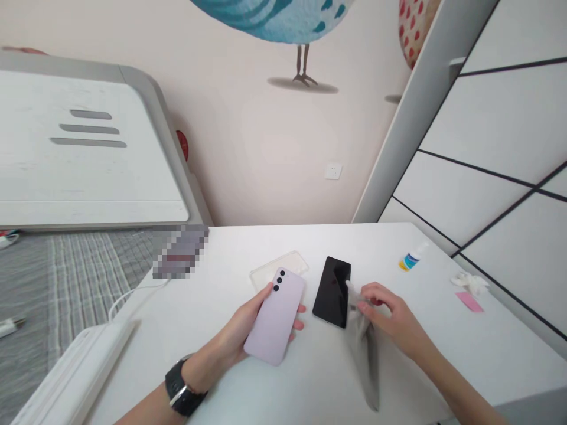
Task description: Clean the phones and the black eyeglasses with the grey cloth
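My left hand [241, 327] is wrapped round a pale lilac phone [274, 319], held back side up with its three camera lenses showing. A black watch sits on that wrist. My right hand [390, 319] pinches a grey cloth [365, 348] that hangs down onto the white table [310, 378]. A black phone [332, 291] lies screen up just left of the right hand, with the cloth's top edge at its right side. A clear phone case [290, 264] lies flat behind the lilac phone.
A small spray bottle [413, 257] with a blue and yellow label lies at the back right. A crumpled white wipe [470, 282] and a pink slip [469, 301] sit near the right edge. A bed with a grey checked cover [66, 277] is left.
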Motion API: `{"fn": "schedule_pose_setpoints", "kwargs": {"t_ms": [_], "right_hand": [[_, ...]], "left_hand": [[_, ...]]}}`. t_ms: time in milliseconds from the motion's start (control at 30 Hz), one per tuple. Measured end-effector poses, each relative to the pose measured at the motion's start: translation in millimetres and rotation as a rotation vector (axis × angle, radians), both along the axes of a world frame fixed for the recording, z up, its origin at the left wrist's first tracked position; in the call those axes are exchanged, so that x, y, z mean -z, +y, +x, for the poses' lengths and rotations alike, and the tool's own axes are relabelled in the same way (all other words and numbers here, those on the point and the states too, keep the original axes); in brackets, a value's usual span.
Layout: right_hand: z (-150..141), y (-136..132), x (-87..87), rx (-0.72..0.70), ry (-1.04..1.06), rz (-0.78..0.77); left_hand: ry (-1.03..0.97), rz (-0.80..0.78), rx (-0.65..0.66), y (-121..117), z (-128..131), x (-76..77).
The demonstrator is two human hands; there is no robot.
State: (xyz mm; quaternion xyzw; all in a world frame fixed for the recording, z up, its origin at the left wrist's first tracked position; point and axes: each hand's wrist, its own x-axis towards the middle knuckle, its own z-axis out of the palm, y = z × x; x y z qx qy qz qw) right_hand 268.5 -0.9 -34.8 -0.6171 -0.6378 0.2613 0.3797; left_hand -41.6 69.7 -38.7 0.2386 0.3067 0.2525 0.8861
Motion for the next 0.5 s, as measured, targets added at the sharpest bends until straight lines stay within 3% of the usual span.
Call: {"fn": "schedule_pose_setpoints", "kwargs": {"t_ms": [100,167,267,367,433,500], "right_hand": [[-19,8,-22.3,0.026,0.232,0.098],[-46,12,-33.1,-0.056,0.225,0.188],[-89,21,-34.8,-0.450,-0.005,0.202],[-114,37,-20.6,-0.757,-0.341,0.223],[-120,48,-7.7,-0.726,-0.546,0.296],[-122,52,3.7,-0.588,-0.691,0.352]], "left_hand": [[-0.051,-0.035,-0.005,-3,3,2.1],[-0.076,-0.074,0.004,-5,5,2.6],[-0.122,-0.146,-0.055,-6,7,3.7],[-0.161,-0.170,-0.159,-4,7,6.5],[-0.149,-0.160,-0.190,-2,7,8.8],[-0.133,-0.132,-0.224,-1,7,10.6]]}}
